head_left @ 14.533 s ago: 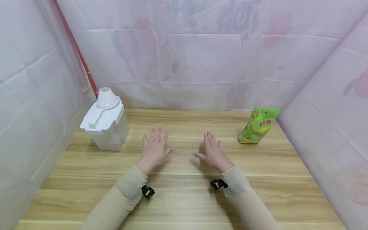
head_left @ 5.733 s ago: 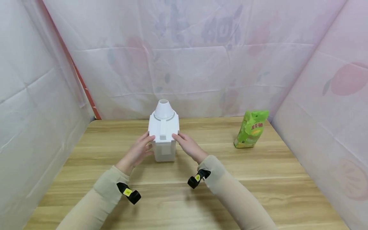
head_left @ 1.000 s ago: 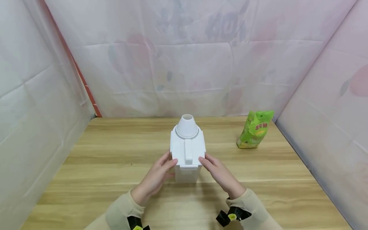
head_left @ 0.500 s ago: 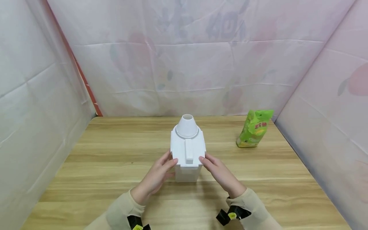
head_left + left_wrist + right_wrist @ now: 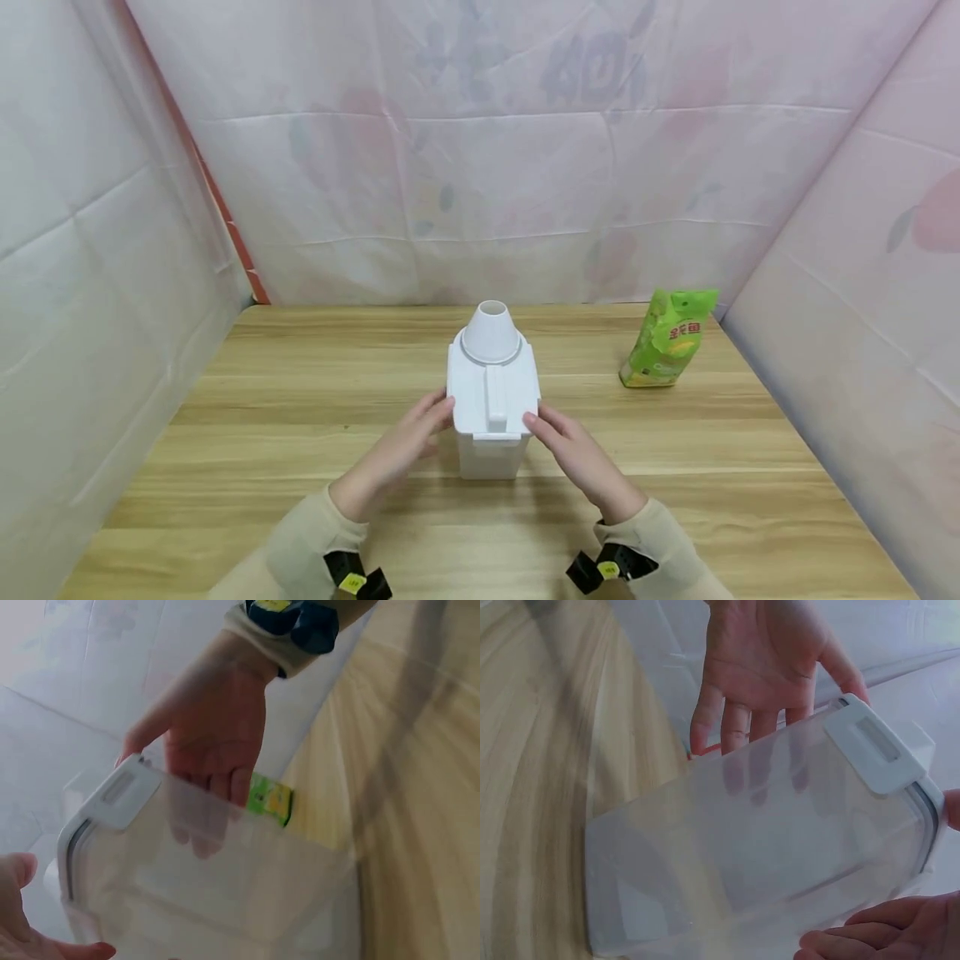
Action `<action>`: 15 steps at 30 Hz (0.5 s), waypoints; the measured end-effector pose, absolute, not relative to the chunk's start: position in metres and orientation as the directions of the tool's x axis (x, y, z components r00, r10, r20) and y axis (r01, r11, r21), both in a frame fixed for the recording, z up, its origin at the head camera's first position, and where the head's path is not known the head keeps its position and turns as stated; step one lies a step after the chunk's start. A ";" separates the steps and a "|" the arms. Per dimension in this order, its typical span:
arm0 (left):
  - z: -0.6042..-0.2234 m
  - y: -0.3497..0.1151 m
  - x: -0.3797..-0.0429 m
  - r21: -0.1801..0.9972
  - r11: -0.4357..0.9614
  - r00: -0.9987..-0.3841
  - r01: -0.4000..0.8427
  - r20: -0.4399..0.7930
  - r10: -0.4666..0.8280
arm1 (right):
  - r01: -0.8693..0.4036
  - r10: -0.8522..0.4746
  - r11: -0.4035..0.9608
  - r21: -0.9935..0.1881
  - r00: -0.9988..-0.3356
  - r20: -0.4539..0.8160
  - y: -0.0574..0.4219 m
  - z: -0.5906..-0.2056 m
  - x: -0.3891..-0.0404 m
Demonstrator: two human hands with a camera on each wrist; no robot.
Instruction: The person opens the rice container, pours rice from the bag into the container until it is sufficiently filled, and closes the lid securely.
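Observation:
A translucent storage container [image 5: 489, 461] stands upright on the wooden table before me. Its white lid [image 5: 468, 408] carries a ridge and a white cone-shaped cup [image 5: 491, 340] on top. My left hand [image 5: 393, 462] is at the container's left side, thumb by the lid edge and fingers loosely extended. On the other side, my right hand [image 5: 587, 467] has its thumb at the lid's near right corner. Through the clear wall in the left wrist view, the right hand's fingers [image 5: 217, 810] look straight. A white latch [image 5: 877, 750] shows on the container's side in the right wrist view.
A green bag [image 5: 667, 340] with printed lettering stands at the back right of the table [image 5: 300, 400]. Pale printed curtains [image 5: 510, 167] enclose the back and both sides.
Over the longer span, the container came from the table's left side to the middle front. In the last half second, my left thumb has slid back off the lid's near corner; the right hand stays put.

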State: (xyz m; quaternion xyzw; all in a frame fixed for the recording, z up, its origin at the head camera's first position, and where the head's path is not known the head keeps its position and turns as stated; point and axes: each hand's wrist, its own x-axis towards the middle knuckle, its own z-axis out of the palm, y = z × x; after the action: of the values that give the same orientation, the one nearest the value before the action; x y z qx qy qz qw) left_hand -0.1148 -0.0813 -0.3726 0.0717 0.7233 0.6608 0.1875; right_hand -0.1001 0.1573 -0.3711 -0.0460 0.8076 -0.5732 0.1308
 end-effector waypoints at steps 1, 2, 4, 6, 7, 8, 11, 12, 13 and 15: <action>-0.371 -0.083 -0.118 0.982 0.127 -0.923 -0.138 -0.174 0.342 | 0.076 -0.232 0.348 -0.934 -0.959 -0.164 0.158 -0.371 -0.101; -0.368 -0.084 -0.122 0.983 0.128 -0.927 -0.132 -0.169 0.336 | 0.075 -0.242 0.360 -0.930 -0.955 -0.171 0.160 -0.370 -0.101; -0.365 -0.085 -0.129 0.984 0.126 -0.932 -0.129 -0.164 0.324 | 0.067 -0.271 0.392 -0.917 -0.945 -0.184 0.163 -0.368 -0.102; -0.363 -0.085 -0.135 0.983 0.118 -0.934 -0.140 -0.171 0.315 | 0.068 -0.284 0.425 -0.902 -0.937 -0.204 0.168 -0.365 -0.104; -0.362 -0.085 -0.138 0.982 0.119 -0.934 -0.147 -0.178 0.310 | 0.064 -0.294 0.427 -0.902 -0.934 -0.205 0.170 -0.363 -0.105; -0.361 -0.086 -0.140 0.980 0.124 -0.933 -0.156 -0.187 0.306 | 0.062 -0.301 0.419 -0.906 -0.932 -0.203 0.171 -0.362 -0.107; -0.359 -0.088 -0.146 0.975 0.137 -0.931 -0.176 -0.210 0.299 | 0.081 -0.286 0.365 -0.928 -0.938 -0.194 0.173 -0.358 -0.118; -0.358 -0.088 -0.148 0.973 0.140 -0.930 -0.182 -0.216 0.298 | 0.087 -0.277 0.336 -0.938 -0.942 -0.187 0.172 -0.357 -0.123; -0.358 -0.089 -0.150 0.973 0.141 -0.929 -0.184 -0.219 0.299 | 0.097 -0.266 0.307 -0.947 -0.946 -0.184 0.171 -0.357 -0.129; -0.359 -0.089 -0.155 0.972 0.137 -0.924 -0.192 -0.226 0.309 | 0.116 -0.244 0.264 -0.958 -0.953 -0.182 0.168 -0.357 -0.138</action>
State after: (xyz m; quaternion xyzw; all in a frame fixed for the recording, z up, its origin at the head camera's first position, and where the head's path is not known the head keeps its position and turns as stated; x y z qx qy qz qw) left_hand -0.1548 -0.0892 -0.3586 0.0402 0.7294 0.6557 0.1910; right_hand -0.1385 0.1682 -0.3571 -0.0411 0.7809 -0.6054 0.1484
